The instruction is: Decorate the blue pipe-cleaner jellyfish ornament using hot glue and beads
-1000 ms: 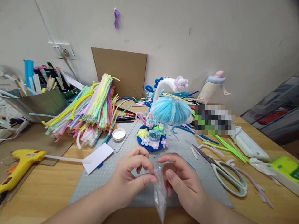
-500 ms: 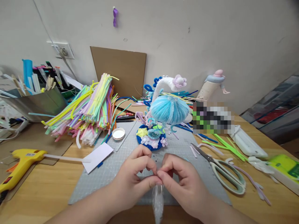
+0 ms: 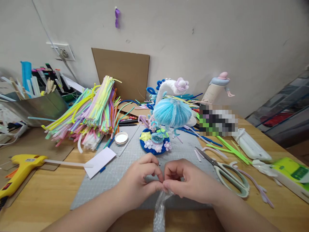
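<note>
Both hands meet low in the middle of the head view, pinching the top of a clear plastic bag [image 3: 159, 214]. The bag hangs below the fingers with small whitish beads in it. My left hand [image 3: 142, 177] is closed, thumb and forefinger at the bag's mouth. My right hand [image 3: 184, 177] is closed on the same edge, its curled fingers partly hidden. Just beyond stands a pipe-cleaner piece with a light-blue pleated shade [image 3: 172, 112], a white curved neck [image 3: 166, 85] and a dark-blue round base [image 3: 151, 149] bearing a yellow star and small flowers.
A grey cutting mat [image 3: 103, 193] lies under the hands. Scissors [image 3: 227, 172] are at right, near green pipe cleaners [image 3: 231, 149]. At left are a yellow glue gun [image 3: 26, 164], a white card [image 3: 100, 162], a small white lid [image 3: 121, 138] and a pipe-cleaner bundle [image 3: 101, 109].
The bag's lower end has swung left and more of its beads show. My right hand has turned slightly, its wrist shifting right. The whole view has moved a little.
</note>
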The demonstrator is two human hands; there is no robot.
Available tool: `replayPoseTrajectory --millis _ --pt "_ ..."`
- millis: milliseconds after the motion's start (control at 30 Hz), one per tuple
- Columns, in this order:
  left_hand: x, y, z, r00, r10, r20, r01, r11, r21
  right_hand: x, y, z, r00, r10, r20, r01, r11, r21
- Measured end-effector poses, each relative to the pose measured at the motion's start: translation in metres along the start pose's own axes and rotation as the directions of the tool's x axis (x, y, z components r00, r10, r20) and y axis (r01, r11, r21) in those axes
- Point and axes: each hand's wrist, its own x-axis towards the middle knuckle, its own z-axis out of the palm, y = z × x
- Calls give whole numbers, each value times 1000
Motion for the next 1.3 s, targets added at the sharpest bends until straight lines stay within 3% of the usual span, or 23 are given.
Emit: replayPoseTrajectory --millis 167,267,433,567,667,800,900,1033,1167,1300 --pt "2 -1 3 1000 -4 23 4 1000 1 5 11 -3 999 -25 44 28 998 -52" --pt "4 2 3 1000 1 20 0 999 -46 10 17 -5 998 -21 51 19 999 35" --pt "6 11 3 994 85 65 -76 988 -135 16 18 -5 969 -241 -60 248 952 181" --pt "10 19 1 986 133 101 -122 987 -103 17 15 0 993 -112 -29 115 914 389" --pt "17 25 -4 991 26 134 -21 999 -36 16 14 1 997 -30 -70 63 841 538" --pt "29 32 -7 973 -206 102 194 974 120 18 16 -1 986 -2 -165 113 738 666" --pt "35 36 -2 956 -287 55 269 937 221 21 19 0 968 4 -250 166 739 653" --pt "37 35 4 954 -298 32 281 927 248 25 23 5 954 -18 -298 209 754 623" --pt "35 26 1 955 -288 65 285 957 62 25 21 7 968 -45 -248 194 762 618" --pt "32 13 -5 953 -302 37 295 890 -346 18 15 3 946 -189 -264 295 838 459"
